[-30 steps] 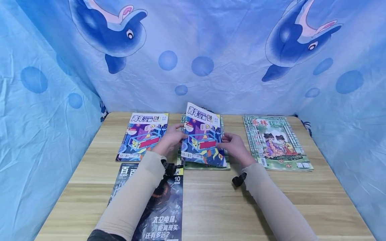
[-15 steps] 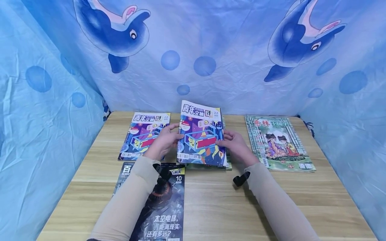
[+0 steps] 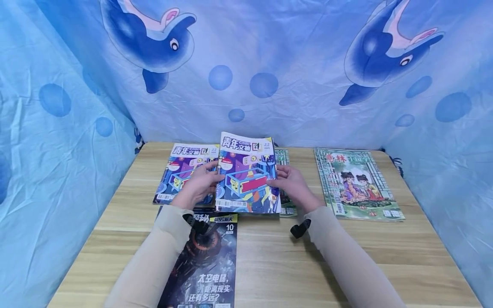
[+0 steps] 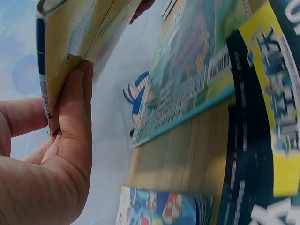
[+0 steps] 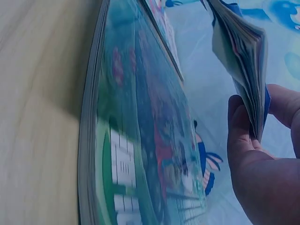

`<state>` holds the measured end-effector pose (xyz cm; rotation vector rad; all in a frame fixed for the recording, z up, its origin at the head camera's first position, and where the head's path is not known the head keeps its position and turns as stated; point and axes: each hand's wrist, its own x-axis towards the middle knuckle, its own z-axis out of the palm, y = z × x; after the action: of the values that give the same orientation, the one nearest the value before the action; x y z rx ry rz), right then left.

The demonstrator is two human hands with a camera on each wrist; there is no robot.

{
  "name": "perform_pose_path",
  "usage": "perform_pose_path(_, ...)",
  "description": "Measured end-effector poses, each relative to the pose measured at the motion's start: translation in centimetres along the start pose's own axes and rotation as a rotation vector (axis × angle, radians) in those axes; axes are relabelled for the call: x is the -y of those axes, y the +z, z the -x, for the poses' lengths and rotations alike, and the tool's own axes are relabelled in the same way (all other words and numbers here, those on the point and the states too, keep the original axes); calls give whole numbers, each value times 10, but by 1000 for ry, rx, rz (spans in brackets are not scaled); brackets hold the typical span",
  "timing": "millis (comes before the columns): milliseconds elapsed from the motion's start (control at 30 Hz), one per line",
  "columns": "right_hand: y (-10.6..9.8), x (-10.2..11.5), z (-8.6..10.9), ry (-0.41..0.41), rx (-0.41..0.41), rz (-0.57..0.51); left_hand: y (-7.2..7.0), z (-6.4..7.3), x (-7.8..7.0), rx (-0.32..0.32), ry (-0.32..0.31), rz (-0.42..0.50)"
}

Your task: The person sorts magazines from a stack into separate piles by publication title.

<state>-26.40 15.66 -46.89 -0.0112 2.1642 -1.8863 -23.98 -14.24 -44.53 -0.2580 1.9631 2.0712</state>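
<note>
A purple-and-blue magazine with a white title strip is lifted above the table. My left hand pinches its left edge, thumb on the cover and fingers underneath, as the left wrist view shows. At the opposite edge my right hand grips it the same way; the page edges fan slightly in the right wrist view. Beneath, a green magazine pile lies on the table, mostly hidden by the held magazine in the head view. Just left lies a matching purple magazine, partly covered by my left hand.
A stack of green magazines lies at the right of the wooden table. Dark science magazines lie at the front left, under my left forearm. A blue dolphin-print cloth encloses the back and sides.
Both hands have carried the purple magazine leftward, toward the matching one, uncovering more of the green pile's right side. The head view has shifted slightly.
</note>
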Motion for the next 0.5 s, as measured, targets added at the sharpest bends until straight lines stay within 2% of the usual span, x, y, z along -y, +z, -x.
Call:
perform_pose_path(233,19,2,-2,-14,58,-54,-20,5,2,-5,-3,-46)
perform_pose_path(500,48,7,-7,-34,39,-15,-46,7,3,-57,-10,-89)
